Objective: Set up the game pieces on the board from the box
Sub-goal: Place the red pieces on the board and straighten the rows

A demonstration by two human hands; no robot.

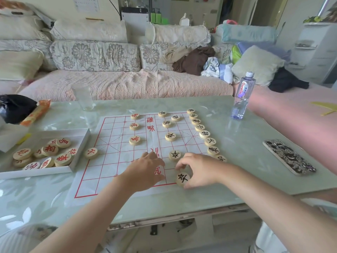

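Observation:
A white paper board with red grid lines lies on the table. Black-lettered wooden discs run down its right edge, and several more stand inside the grid. Three red-lettered discs stand left of the middle. One red disc rests at the board's left edge. My right hand pinches a black-lettered disc at the near edge of the board. My left hand lies palm down on the board beside it, fingers apart. The white box at left holds several red discs.
A plastic water bottle stands at the table's far right. A patterned phone lies at right. An empty glass, a black bag and an orange packet sit at far left. A sofa lies behind.

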